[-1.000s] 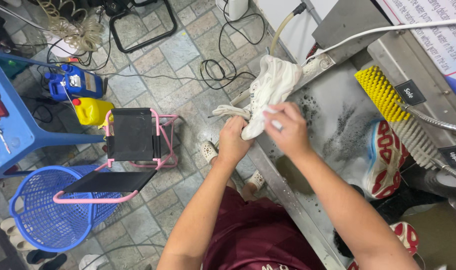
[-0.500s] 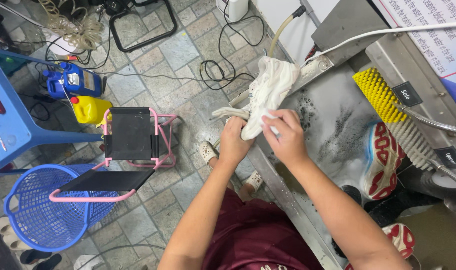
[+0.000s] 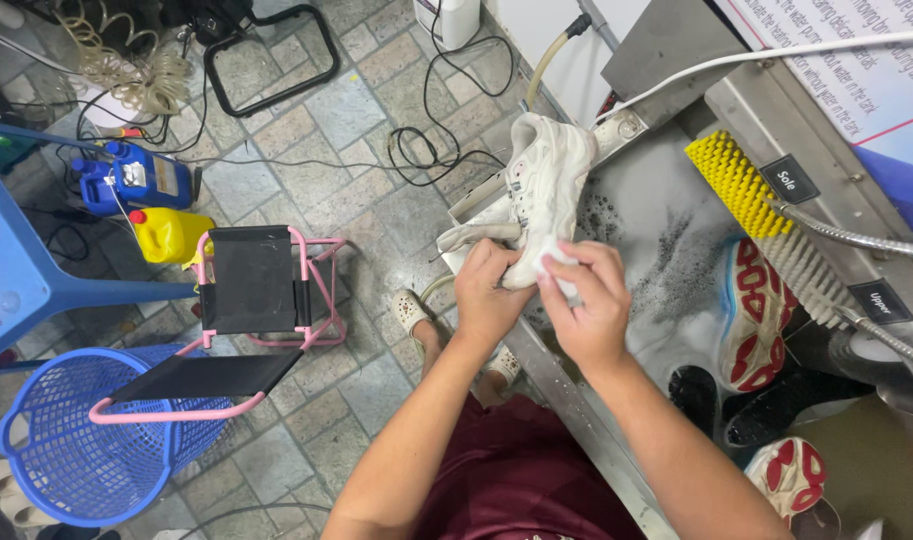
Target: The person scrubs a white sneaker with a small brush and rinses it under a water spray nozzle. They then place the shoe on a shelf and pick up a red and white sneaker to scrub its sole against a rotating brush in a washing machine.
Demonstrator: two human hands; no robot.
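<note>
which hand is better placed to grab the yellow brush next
Right, probably. The right hand is on the side of the white sneaker nearer the yellow brush, while the left hand grips the sneaker's heel end, steadying it.

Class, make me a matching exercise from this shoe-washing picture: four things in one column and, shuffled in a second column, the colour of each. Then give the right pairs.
Things:
1. shoe held by the left hand and right hand
2. roller brush by the wash tray
3. basket on the floor
4. folding chair frame

Colours:
A. pink
B. white
C. blue
D. yellow

Pairs: 1-B, 2-D, 3-C, 4-A
</note>
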